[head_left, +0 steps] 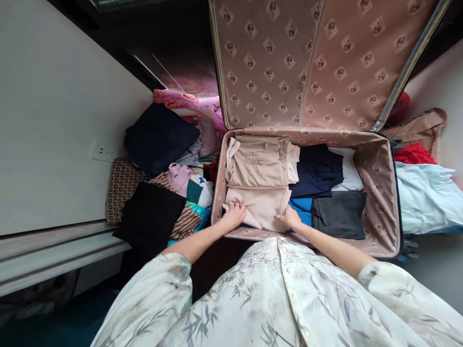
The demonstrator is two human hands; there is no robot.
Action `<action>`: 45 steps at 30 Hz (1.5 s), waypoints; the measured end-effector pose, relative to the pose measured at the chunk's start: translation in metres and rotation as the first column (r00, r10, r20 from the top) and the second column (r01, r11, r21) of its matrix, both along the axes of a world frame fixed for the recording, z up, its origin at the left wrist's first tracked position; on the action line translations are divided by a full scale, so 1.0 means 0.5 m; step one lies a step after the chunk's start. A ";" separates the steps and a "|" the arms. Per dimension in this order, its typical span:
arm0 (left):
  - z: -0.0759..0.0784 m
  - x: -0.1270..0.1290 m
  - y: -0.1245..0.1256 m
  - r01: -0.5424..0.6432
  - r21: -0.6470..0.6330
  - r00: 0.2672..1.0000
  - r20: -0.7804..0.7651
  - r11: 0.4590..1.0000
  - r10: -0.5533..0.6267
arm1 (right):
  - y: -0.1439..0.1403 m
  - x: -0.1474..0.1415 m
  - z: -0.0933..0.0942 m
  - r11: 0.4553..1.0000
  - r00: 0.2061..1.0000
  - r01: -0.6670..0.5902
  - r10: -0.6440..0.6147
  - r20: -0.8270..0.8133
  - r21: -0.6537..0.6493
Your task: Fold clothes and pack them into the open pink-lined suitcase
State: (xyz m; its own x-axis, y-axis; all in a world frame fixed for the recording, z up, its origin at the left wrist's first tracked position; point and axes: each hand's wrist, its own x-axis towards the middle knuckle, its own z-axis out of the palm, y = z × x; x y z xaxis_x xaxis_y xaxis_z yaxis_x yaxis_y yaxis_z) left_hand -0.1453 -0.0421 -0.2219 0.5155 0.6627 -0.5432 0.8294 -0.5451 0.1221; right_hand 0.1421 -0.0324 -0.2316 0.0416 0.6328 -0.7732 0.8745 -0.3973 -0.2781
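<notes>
- Well, on the far left a black cloth point(148, 212) and a navy cloth point(159, 137) sit on a messy heap of clothes; all of it is outside the suitcase point(381, 193).
- Next, the left hand point(235, 217) bends its fingers over the left edge of the pale pink cloth point(258, 207) — maybe to keep that side neat; I cannot tell if it pinches.
- The pale pink cloth lies folded in the suitcase's near left corner, just in front of the beige trousers point(256, 166).
- The right hand point(289, 218) is at the other edge, thumb out over the cloth; its fingertips are hidden, so I cannot tell if it pinches; one hand at each end likely keeps the cloth straight.
- The lid point(267, 58) stands open behind, leaving room to reach in.
- On the right, the grey cloth point(340, 214) lies flat — folded small, it seems, to save room.
</notes>
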 end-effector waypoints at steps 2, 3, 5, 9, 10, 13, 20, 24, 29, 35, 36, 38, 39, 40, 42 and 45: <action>0.005 0.000 0.017 -0.010 -0.033 1.000 -0.023 0.999 0.009 | -0.009 0.019 0.021 0.947 0.980 -0.198 0.185 0.075 0.252; 0.009 0.000 0.029 -0.014 -0.052 0.999 -0.037 0.999 0.012 | -0.015 0.024 0.029 0.867 0.941 -0.337 0.322 0.103 0.366; 0.018 0.001 0.056 -0.032 -0.083 0.998 -0.057 0.996 0.027 | -0.025 0.021 0.035 0.671 0.797 -0.564 0.594 0.105 0.482; 0.047 0.003 0.103 -0.094 -0.135 0.995 -0.045 0.986 0.088 | -0.031 -0.017 0.024 0.530 0.631 -0.726 0.767 0.117 0.439; 0.058 0.002 0.110 -0.108 -0.134 0.994 -0.035 0.985 0.104 | -0.028 -0.025 0.025 0.530 0.625 -0.742 0.768 0.139 0.410; 0.108 -0.002 0.120 -0.131 -0.095 0.991 0.013 0.987 0.133 | -0.010 -0.024 0.061 0.539 0.607 -0.769 0.784 0.129 0.345; 0.308 -0.007 0.159 -0.093 0.067 0.980 0.184 0.993 0.079 | 0.117 0.063 0.291 0.651 0.727 -0.642 0.685 0.052 0.405; 0.403 -0.011 0.253 -0.175 0.147 0.972 0.185 0.974 0.146 | 0.257 0.077 0.377 0.639 0.738 -0.624 0.671 0.072 0.450; 0.405 -0.015 0.429 -0.350 0.228 0.930 0.197 0.909 0.309 | 0.454 0.040 0.366 0.616 0.799 -0.585 0.551 0.242 0.527; 0.245 0.014 0.429 -0.519 0.302 0.834 0.385 0.800 0.396 | 0.464 -0.019 0.236 0.480 0.826 -0.556 0.410 0.386 0.679; 0.209 0.024 0.401 -0.509 0.267 0.834 0.388 0.818 0.392 | 0.447 -0.024 0.209 0.474 0.827 -0.546 0.440 0.351 0.691; 0.136 0.046 0.342 -0.469 0.176 0.850 0.355 0.866 0.389 | 0.424 -0.031 0.160 0.479 0.823 -0.533 0.485 0.296 0.698; 0.100 0.056 0.316 -0.446 0.123 0.862 0.325 0.887 0.389 | 0.423 -0.036 0.141 0.483 0.824 -0.527 0.492 0.282 0.699; 0.066 0.066 0.296 -0.427 0.069 0.873 0.290 0.901 0.392 | 0.428 -0.041 0.125 0.481 0.826 -0.521 0.491 0.276 0.705; 0.009 0.082 0.271 -0.423 -0.009 0.882 0.226 0.906 0.414 | 0.458 -0.055 0.104 0.457 0.829 -0.513 0.484 0.281 0.727; -0.038 0.092 0.262 -0.465 -0.031 0.863 0.206 0.885 0.461 | 0.515 -0.085 0.092 0.404 0.814 -0.526 0.493 0.306 0.749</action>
State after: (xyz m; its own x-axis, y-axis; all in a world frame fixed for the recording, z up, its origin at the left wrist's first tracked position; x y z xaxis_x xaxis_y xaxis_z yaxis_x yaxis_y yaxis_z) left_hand -0.0993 0.0892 -0.2407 0.2435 0.8615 -0.4455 0.9455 -0.1085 0.3070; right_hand 0.0995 0.2251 -0.1855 -0.4887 0.8719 0.0317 0.8529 0.4851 -0.1933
